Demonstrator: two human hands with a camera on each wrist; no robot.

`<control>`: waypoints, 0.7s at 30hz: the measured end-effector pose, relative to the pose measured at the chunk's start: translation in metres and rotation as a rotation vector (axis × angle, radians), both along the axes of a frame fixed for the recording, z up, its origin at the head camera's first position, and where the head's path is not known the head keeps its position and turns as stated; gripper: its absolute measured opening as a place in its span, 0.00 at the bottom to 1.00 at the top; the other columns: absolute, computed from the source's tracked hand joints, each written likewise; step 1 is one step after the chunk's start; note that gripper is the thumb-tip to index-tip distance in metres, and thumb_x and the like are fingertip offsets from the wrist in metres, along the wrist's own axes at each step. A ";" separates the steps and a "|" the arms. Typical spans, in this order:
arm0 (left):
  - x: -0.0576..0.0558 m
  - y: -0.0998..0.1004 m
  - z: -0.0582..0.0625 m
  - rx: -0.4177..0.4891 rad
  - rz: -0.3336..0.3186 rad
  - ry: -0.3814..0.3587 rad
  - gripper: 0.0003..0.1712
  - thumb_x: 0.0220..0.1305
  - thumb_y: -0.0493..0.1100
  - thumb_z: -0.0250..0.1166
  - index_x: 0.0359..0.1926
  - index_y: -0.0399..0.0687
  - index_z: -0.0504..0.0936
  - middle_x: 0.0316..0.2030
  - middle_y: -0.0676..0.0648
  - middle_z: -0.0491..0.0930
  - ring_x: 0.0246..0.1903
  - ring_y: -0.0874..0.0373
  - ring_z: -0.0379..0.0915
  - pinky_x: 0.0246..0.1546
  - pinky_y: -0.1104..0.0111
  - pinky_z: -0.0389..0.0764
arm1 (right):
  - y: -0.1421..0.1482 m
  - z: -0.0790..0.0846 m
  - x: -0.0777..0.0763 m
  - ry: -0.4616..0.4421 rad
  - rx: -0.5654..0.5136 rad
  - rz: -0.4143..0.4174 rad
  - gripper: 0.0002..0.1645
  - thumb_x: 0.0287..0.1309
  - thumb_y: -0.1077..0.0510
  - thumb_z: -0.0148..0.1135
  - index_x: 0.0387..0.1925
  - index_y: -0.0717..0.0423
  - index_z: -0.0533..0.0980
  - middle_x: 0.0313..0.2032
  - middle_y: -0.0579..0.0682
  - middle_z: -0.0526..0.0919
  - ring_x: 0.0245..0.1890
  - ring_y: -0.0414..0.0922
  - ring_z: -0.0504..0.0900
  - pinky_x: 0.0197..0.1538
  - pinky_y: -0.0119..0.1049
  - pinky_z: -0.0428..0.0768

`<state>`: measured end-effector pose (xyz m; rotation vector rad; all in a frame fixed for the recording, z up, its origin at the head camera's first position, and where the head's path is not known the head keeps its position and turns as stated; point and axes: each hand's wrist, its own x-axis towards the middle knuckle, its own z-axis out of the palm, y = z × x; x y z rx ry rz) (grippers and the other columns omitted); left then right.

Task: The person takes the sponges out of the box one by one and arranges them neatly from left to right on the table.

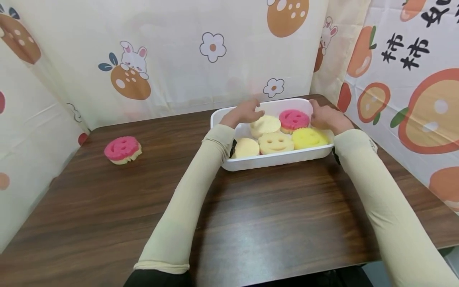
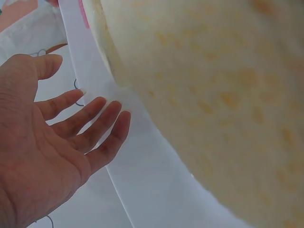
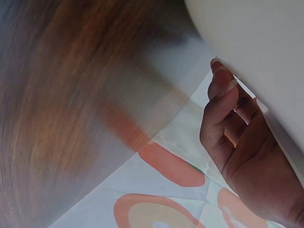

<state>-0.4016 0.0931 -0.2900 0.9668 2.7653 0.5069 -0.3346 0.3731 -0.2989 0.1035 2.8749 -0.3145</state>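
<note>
Well, partway maybe: 5 sponges point(image 1: 276, 143) in the white tray point(image 1: 265, 162), 1 pink smiley sponge point(image 1: 123, 149) on the table point(image 1: 104, 207); left hand point(image 1: 244, 113) fingers loosely spread, right hand point(image 1: 328, 118) fingers bent, grip unclear.
</note>
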 end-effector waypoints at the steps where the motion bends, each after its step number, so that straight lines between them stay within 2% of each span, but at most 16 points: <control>1: 0.000 0.000 0.000 -0.001 0.005 -0.009 0.31 0.75 0.53 0.48 0.68 0.37 0.63 0.65 0.38 0.71 0.67 0.47 0.66 0.70 0.60 0.66 | 0.000 0.000 0.000 0.001 0.002 0.001 0.45 0.71 0.53 0.40 0.77 0.56 0.28 0.66 0.77 0.60 0.63 0.71 0.65 0.68 0.70 0.60; 7: -0.001 -0.003 -0.004 -0.015 0.015 -0.046 0.32 0.75 0.54 0.47 0.70 0.39 0.62 0.69 0.39 0.67 0.70 0.48 0.63 0.71 0.60 0.64 | 0.003 -0.002 -0.002 0.017 0.022 0.020 0.45 0.71 0.53 0.39 0.77 0.57 0.29 0.65 0.78 0.61 0.62 0.71 0.66 0.67 0.70 0.62; 12: -0.001 -0.003 -0.006 -0.040 0.010 -0.042 0.34 0.75 0.54 0.47 0.72 0.39 0.60 0.71 0.41 0.64 0.71 0.49 0.61 0.72 0.61 0.63 | 0.006 -0.002 -0.004 0.037 0.026 0.039 0.45 0.70 0.53 0.40 0.77 0.58 0.30 0.63 0.78 0.62 0.60 0.71 0.68 0.66 0.70 0.63; 21: 0.004 0.009 -0.004 -0.128 -0.016 -0.060 0.37 0.75 0.57 0.46 0.75 0.42 0.54 0.75 0.43 0.60 0.75 0.53 0.55 0.75 0.65 0.57 | 0.004 -0.002 -0.003 0.023 0.014 0.046 0.45 0.70 0.53 0.39 0.77 0.58 0.29 0.64 0.79 0.60 0.61 0.71 0.66 0.67 0.70 0.61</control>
